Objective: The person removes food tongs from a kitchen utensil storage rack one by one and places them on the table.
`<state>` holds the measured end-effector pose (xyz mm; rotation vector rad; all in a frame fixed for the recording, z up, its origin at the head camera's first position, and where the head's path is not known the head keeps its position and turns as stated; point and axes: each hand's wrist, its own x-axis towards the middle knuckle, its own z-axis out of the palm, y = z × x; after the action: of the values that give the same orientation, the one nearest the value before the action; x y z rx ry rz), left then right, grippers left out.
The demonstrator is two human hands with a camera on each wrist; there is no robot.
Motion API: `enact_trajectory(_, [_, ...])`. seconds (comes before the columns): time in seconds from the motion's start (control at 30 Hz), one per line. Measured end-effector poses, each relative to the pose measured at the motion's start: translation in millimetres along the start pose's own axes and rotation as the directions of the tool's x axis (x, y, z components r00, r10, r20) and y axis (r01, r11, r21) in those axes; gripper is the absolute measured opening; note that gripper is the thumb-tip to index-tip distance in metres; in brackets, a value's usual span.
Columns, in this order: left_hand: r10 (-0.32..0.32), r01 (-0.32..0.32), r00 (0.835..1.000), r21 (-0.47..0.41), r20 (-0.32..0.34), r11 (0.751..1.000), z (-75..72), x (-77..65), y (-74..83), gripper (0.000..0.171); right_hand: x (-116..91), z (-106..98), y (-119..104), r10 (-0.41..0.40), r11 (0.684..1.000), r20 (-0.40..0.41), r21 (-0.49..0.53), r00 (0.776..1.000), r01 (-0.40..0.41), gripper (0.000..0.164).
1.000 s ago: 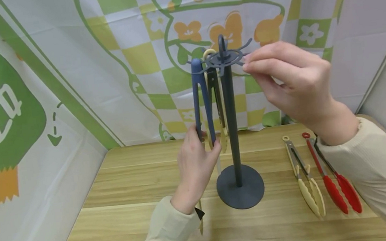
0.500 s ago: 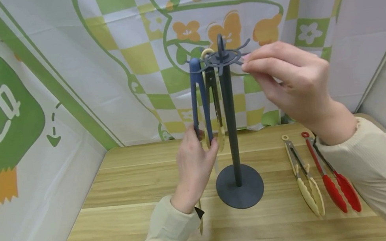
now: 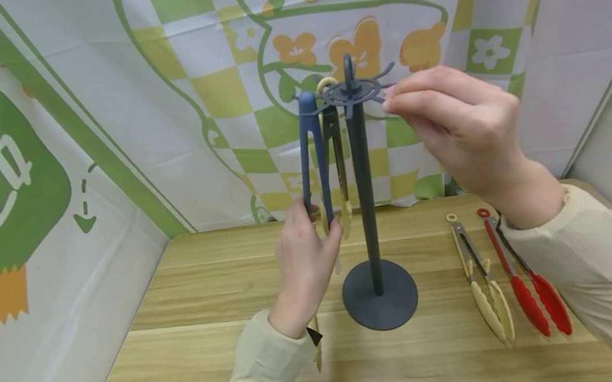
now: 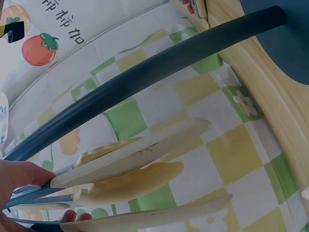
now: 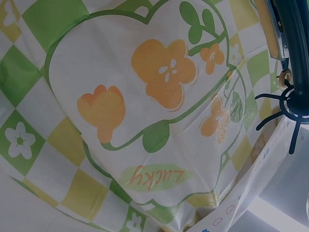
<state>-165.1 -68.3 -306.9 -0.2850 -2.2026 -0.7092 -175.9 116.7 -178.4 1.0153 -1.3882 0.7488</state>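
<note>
In the head view, my left hand (image 3: 304, 248) grips the lower handles of blue tongs (image 3: 309, 134), thumb on one arm and fingers round the other. Their top end overlaps a hook on the left of a dark grey hanging stand (image 3: 366, 197). The left wrist view shows the tongs' pale tips (image 4: 140, 154) spread apart. Behind them, cream-tipped tongs (image 3: 346, 215) hang from the stand by a ring. My right hand (image 3: 462, 116) pinches the end of a hook on the stand's right side. In the right wrist view the hook ring (image 5: 295, 100) shows, but the hand does not.
On the wooden table (image 3: 217, 358), cream tongs (image 3: 488, 296) and red tongs (image 3: 530, 298) lie to the right, beside my right sleeve. A thin yellowish piece (image 3: 318, 353) shows partly from behind my left wrist. A patterned cloth (image 3: 227, 99) hangs behind the stand.
My left hand and the blue tongs have shifted slightly to the left. The stand's top has moved a little left as well. My right hand keeps its pinch on the hook.
</note>
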Motion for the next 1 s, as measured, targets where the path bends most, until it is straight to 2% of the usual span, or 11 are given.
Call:
enact_trajectory(0.43, [-0.011,0.012,0.999,0.032,-0.048,0.999,-1.5,2.4,-0.9,0.035,-0.6,-0.8,0.5,-0.001,1.0,0.003,0.004,1.0,0.001,0.012])
enact_trajectory(1.0, [-0.025,0.026,0.999,0.023,-0.045,0.999,-4.0,9.5,0.9,0.038,-0.3,-1.2,-1.2,-0.004,1.0,0.005,-0.008,1.0,0.004,0.011])
